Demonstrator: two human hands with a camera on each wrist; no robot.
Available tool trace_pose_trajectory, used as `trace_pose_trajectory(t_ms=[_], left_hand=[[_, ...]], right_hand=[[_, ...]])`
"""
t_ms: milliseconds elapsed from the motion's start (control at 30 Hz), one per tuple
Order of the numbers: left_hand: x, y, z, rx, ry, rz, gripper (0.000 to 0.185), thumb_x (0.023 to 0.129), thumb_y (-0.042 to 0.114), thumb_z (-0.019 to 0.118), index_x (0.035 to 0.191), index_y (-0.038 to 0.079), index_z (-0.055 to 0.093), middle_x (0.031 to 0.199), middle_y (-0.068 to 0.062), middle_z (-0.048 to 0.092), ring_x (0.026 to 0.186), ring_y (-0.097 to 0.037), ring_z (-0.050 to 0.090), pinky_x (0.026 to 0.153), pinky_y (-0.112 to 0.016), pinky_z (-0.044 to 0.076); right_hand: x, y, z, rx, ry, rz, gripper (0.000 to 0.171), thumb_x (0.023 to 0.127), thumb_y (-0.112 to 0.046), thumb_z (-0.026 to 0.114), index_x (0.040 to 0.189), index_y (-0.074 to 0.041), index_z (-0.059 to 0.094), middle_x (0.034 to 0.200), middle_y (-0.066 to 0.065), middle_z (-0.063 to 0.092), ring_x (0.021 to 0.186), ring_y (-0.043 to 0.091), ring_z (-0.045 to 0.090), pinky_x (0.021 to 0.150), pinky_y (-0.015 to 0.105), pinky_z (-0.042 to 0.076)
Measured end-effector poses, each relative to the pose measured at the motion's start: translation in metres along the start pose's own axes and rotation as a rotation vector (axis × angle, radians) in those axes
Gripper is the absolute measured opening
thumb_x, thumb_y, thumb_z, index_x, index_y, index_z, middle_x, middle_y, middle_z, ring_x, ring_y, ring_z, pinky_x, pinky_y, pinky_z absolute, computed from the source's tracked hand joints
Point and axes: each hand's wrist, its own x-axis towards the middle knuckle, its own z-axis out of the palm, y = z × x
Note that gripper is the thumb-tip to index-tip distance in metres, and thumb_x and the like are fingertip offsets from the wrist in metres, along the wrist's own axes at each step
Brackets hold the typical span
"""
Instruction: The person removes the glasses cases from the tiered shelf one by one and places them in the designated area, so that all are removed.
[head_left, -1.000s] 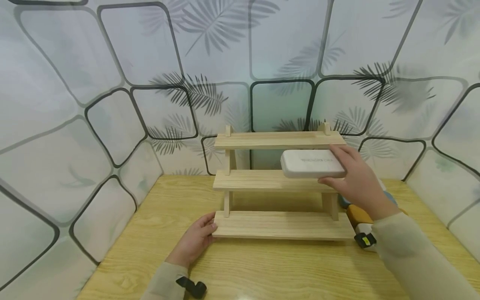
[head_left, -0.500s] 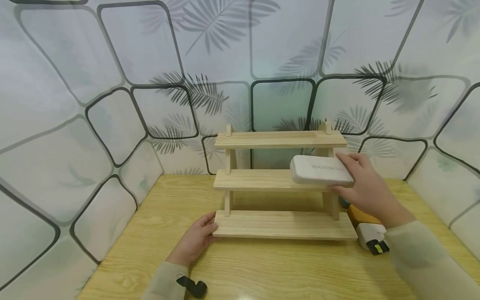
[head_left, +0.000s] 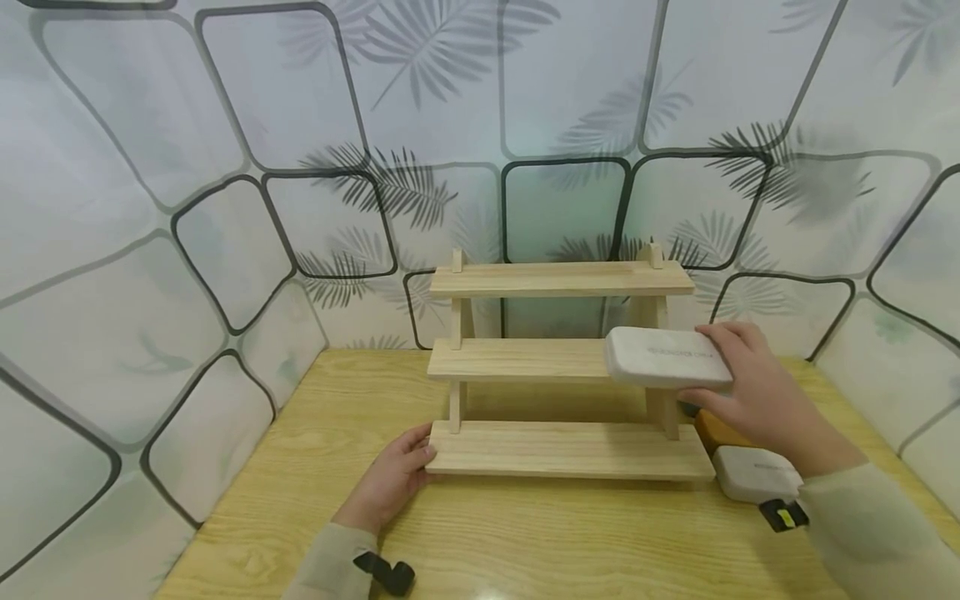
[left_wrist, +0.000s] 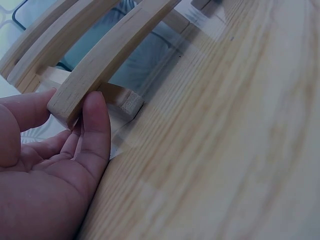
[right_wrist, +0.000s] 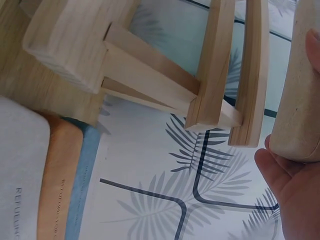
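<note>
A three-tier wooden display stand (head_left: 562,450) stands on the table. My left hand (head_left: 386,483) grips the left end of its bottom shelf, and in the left wrist view the thumb and fingers pinch that board end (left_wrist: 82,90). My right hand (head_left: 765,408) holds a white glasses case (head_left: 663,358) by its right end. Faint lettering runs along the case's upper face. The case is raised, in front of the right part of the middle shelf in the head view. In the right wrist view only part of the case (right_wrist: 300,95) shows, beside the shelf ends.
At the stand's right side lie similar cases: a white one (head_left: 753,475), an orange one (head_left: 716,429) and a blue one (right_wrist: 82,175). My right arm partly hides them in the head view. Patterned fabric (head_left: 562,100) encloses the table at the back and sides.
My right hand has moved right and down with the white glasses case, away from the stand's middle. More of the white case on the table shows. My left hand stays in place.
</note>
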Motion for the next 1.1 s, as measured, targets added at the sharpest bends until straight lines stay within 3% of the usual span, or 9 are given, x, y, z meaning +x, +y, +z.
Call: trace_pose_trajectory(t_ms=[267,533,733,1100], left_hand=[[0.000,-0.002,-0.001,-0.006,-0.019,0.006,0.059,0.108,0.014,0.050,0.157,-0.006,0.024,0.150,-0.032,0.039,0.126,-0.032,0.052,0.098,-0.038,0.050],[0.000,-0.002,-0.002,-0.010,-0.050,0.023,0.061,0.108,0.014,0.049,0.157,-0.008,0.020,0.151,-0.033,0.035,0.127,-0.032,0.051,0.096,-0.037,0.050],[-0.001,-0.001,-0.002,-0.026,-0.077,0.029,0.062,0.108,0.014,0.048,0.157,-0.008,0.016,0.154,-0.033,0.032,0.129,-0.032,0.050,0.097,-0.036,0.050],[0.001,-0.002,-0.003,-0.027,-0.051,0.002,0.061,0.109,0.015,0.047,0.158,-0.005,0.017,0.156,-0.032,0.030,0.135,-0.036,0.044,0.102,-0.038,0.047]], right_hand=[[-0.015,0.012,-0.002,0.022,-0.057,0.046,0.086,0.079,-0.029,0.089,0.145,-0.001,0.042,0.138,0.025,0.043,0.115,0.043,0.046,0.084,0.060,0.040],[-0.028,0.021,-0.003,0.036,-0.064,0.097,0.087,0.078,-0.025,0.091,0.145,-0.001,0.041,0.141,0.027,0.041,0.118,0.045,0.044,0.085,0.062,0.039],[-0.042,0.027,-0.005,0.036,-0.053,0.082,0.089,0.076,-0.022,0.091,0.146,0.000,0.041,0.139,0.029,0.043,0.116,0.047,0.044,0.085,0.064,0.037],[-0.064,0.039,-0.005,0.006,-0.097,0.106,0.093,0.075,-0.030,0.092,0.147,-0.001,0.040,0.138,0.032,0.042,0.116,0.051,0.042,0.082,0.066,0.037]])
